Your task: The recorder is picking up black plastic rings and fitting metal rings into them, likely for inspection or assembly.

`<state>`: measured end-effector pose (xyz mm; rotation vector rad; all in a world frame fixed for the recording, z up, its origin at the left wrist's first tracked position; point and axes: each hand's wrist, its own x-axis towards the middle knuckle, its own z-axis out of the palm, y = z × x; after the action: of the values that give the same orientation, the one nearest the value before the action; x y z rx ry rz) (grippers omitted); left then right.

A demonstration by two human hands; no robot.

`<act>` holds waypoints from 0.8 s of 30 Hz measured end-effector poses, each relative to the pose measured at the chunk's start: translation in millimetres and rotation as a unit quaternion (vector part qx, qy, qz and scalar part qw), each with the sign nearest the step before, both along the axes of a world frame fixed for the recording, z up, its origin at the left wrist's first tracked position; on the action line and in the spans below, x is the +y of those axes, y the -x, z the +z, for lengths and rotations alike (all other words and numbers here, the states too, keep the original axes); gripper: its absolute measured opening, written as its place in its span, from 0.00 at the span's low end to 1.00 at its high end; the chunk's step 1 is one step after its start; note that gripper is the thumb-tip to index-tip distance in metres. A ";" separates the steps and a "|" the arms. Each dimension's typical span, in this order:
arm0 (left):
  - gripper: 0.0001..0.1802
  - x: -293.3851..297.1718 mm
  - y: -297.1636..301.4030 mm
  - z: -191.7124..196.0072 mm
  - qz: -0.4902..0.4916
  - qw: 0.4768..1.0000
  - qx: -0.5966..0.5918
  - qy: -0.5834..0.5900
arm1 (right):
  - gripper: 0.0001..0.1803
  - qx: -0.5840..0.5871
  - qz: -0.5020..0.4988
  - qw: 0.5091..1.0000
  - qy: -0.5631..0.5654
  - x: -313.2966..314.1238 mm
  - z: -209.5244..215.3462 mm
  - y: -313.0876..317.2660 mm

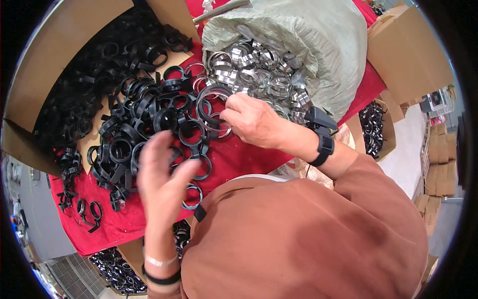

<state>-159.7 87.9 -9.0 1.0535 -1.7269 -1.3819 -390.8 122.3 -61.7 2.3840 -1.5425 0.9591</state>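
Note:
My right hand (251, 118) is closed, its fingers pinching the right edge of several thin metal rings (200, 110). The rings look silver and dark grey, and they overlap. My left hand (164, 179) is smeared by motion, its thumb apart from its fingers, and nothing shows in it. It hovers over the near side of a heap of black plastic rings with tabs (121, 149). Just right of the left hand lie some bluish-silver rings (192, 197) on the red cloth (239, 158). Beyond my right hand, shiny silver metal rings (264, 74) fill the mouth of a pale woven sack (318, 45).
A large cardboard box (37, 55) of black rings lies open at the far left. At the right stands another cardboard box (411, 55), with a carton of dark parts (372, 127) below it. More parts (112, 269) sit in a carton beneath the table's near edge.

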 end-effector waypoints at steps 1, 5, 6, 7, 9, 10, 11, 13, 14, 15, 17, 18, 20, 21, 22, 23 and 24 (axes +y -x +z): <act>0.35 -5.3 14.2 -26.5 -0.033 0.999 -0.032 0.023 | 0.05 0.029 -0.009 0.999 0.010 1.7 4.5 -1.8; 0.27 -17.1 53.3 -40.4 -0.141 0.984 -0.105 -0.025 | 0.12 0.005 0.018 1.000 0.003 8.9 21.8 -4.3; 0.19 -18.8 59.0 -48.2 -0.150 0.985 -0.032 -0.081 | 0.13 -0.003 0.029 1.000 0.003 11.2 25.5 -5.7; 0.17 -19.4 60.8 -49.1 -0.149 0.984 -0.009 -0.099 | 0.15 -0.011 0.040 0.999 0.002 12.9 26.2 -6.3; 0.15 -24.7 57.9 -54.3 -0.120 0.985 0.018 -0.126 | 0.16 -0.044 0.048 0.997 0.028 14.6 22.4 -1.7; 0.12 -23.6 53.3 -51.8 -0.065 0.984 0.031 -0.164 | 0.18 -0.075 0.061 0.994 0.057 15.9 20.4 0.9; 0.11 -27.1 48.0 -52.3 -0.052 0.973 0.094 -0.203 | 0.16 -0.065 0.068 0.995 0.044 18.0 17.7 7.0; 0.09 -29.0 40.8 -52.0 -0.025 0.941 0.229 -0.250 | 0.15 -0.049 0.070 0.996 0.027 24.8 12.3 17.6; 0.10 -24.3 43.2 -45.2 -0.018 0.929 0.260 -0.264 | 0.14 -0.030 0.076 0.997 0.012 26.8 9.6 20.8; 0.10 -19.4 45.8 -41.2 -0.028 0.927 0.271 -0.258 | 0.12 -0.050 0.073 0.996 0.027 28.6 6.9 21.3; 0.12 -10.1 53.1 -38.0 -0.039 0.923 0.284 -0.256 | 0.13 -0.054 0.076 0.995 0.019 31.7 0.5 24.6; 0.13 -6.3 56.9 -37.4 -0.039 0.921 0.287 -0.260 | 0.13 -0.058 0.081 0.995 0.012 32.9 -1.6 26.1; 0.13 -3.3 59.1 -38.2 -0.026 0.926 0.278 -0.256 | 0.13 -0.088 0.094 0.992 0.012 32.3 -4.5 25.0; 0.13 -2.8 59.1 -38.5 -0.016 0.923 0.286 -0.258 | 0.14 -0.120 0.108 0.987 0.013 32.2 -5.4 23.5; 0.13 -2.4 58.9 -39.0 -0.007 0.920 0.294 -0.260 | 0.14 -0.119 0.110 0.987 0.012 34.1 -2.4 22.6; 0.11 -2.6 56.2 -39.7 -0.025 0.930 0.279 -0.237 | 0.14 -0.181 0.109 0.977 0.023 37.7 6.0 21.2; 0.11 -3.9 54.6 -39.7 -0.022 0.930 0.279 -0.237 | 0.13 -0.244 0.108 0.963 0.035 40.0 13.8 22.1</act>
<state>-214.3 84.0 -48.7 0.7468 -1.0294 -1.9560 -412.9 162.3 -47.9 2.4195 -1.3605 1.7223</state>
